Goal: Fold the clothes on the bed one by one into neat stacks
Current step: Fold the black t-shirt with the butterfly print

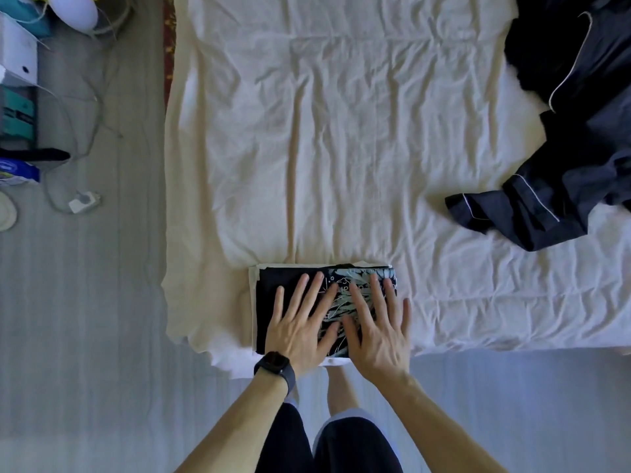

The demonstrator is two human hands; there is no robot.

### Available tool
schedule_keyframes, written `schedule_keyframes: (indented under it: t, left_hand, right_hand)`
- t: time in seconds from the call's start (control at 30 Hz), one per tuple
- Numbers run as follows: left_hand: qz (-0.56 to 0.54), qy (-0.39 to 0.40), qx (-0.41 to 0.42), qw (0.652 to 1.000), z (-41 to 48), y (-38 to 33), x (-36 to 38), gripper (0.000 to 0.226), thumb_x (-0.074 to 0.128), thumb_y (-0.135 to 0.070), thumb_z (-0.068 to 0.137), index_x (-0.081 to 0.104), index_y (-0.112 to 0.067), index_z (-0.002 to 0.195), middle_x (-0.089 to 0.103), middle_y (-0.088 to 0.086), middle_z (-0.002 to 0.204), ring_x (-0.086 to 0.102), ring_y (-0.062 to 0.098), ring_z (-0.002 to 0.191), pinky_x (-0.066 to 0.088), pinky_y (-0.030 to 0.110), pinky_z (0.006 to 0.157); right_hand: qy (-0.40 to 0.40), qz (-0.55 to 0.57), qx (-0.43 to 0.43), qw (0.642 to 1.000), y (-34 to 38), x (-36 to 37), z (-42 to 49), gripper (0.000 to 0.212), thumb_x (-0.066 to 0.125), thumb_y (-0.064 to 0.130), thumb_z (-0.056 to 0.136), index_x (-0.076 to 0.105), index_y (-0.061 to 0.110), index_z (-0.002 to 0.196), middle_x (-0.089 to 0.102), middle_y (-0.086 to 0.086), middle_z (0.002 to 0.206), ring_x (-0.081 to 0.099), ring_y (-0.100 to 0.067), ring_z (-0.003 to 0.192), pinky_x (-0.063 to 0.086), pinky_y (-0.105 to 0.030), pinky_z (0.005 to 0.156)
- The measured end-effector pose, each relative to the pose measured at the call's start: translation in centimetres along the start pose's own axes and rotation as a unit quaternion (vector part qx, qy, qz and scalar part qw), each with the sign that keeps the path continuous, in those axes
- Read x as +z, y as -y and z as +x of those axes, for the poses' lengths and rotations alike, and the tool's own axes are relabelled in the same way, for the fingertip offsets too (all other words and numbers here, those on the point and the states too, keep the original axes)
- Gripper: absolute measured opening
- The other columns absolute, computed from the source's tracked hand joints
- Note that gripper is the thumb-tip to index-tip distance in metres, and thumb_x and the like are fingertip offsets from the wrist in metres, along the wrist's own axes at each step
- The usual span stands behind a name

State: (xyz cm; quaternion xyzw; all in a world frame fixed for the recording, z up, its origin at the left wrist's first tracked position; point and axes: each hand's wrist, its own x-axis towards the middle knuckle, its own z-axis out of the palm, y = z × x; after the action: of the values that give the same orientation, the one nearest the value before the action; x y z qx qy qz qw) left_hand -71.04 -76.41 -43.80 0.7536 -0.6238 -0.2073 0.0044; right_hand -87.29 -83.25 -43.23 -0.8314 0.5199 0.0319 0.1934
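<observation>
- Folded black garment (pixel 283 302) with a pale printed pattern lies at the near edge of the bed (pixel 341 131), on top of a folded white piece (pixel 253 302) whose edges show at the left and far sides.
- Left hand (pixel 300 322): flat, palm down, fingers spread, pressing on the plain black part of the fold. No grip closed on the cloth. A dark smartwatch (pixel 275 365) sits on this wrist.
- Right hand (pixel 379 329): flat, palm down, fingers spread, resting on the printed part; nothing grasped.
- Both hands lie side by side, thumbs nearly touching.
- Unfolded dark navy clothes with white piping (pixel 563 148) lie heaped at the right side of the bed, well apart from the fold.
- White sheet is creased throughout.
</observation>
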Motion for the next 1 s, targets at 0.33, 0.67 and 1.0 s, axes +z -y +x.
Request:
schedule_keyframes:
  t: [0.33, 0.67, 1.0]
  left_hand:
    - [0.011, 0.003, -0.016, 1.0, 2.1, 2.6, 3.4, 0.071, 0.037, -0.069, 0.093, 0.015, -0.047, 0.157, 0.011, -0.007, 0.168, 0.006, 0.032, 0.155, -0.004, 0.053, 0.121]
    - [0.028, 0.001, 0.001, 1.0, 3.1, 3.7, 6.1, 0.077, 0.039, -0.074, 0.086, 0.016, -0.05, 0.155, 0.009, -0.008, 0.168, 0.005, 0.032, 0.155, -0.004, 0.056, 0.12]
    - [0.015, 0.05, 0.003, 0.999, 2.2, 2.8, 2.1, 0.071, 0.036, -0.07, 0.092, 0.019, -0.046, 0.157, 0.015, -0.006, 0.168, 0.01, 0.029, 0.155, 0.008, 0.056, 0.122]
  right_hand:
    - [0.016, -0.003, -0.033, 0.999, -2.5, 5.2, 2.5, 0.064, 0.024, 0.055, 0.103, 0.024, 0.027, 0.161, 0.013, -0.005, 0.17, 0.007, -0.028, 0.157, 0.015, -0.057, 0.123]
    - [-0.06, 0.047, -0.081, 0.994, -4.3, 8.9, 3.2, 0.064, 0.027, 0.055, 0.103, 0.034, 0.019, 0.155, 0.026, -0.015, 0.163, 0.016, -0.041, 0.153, 0.023, -0.062, 0.12]
    - [0.087, -0.021, 0.034, 0.995, -0.6, 2.7, 2.0, 0.061, 0.011, 0.061, 0.102, 0.0, 0.044, 0.159, -0.013, 0.015, 0.167, -0.017, -0.011, 0.155, -0.008, -0.045, 0.124]
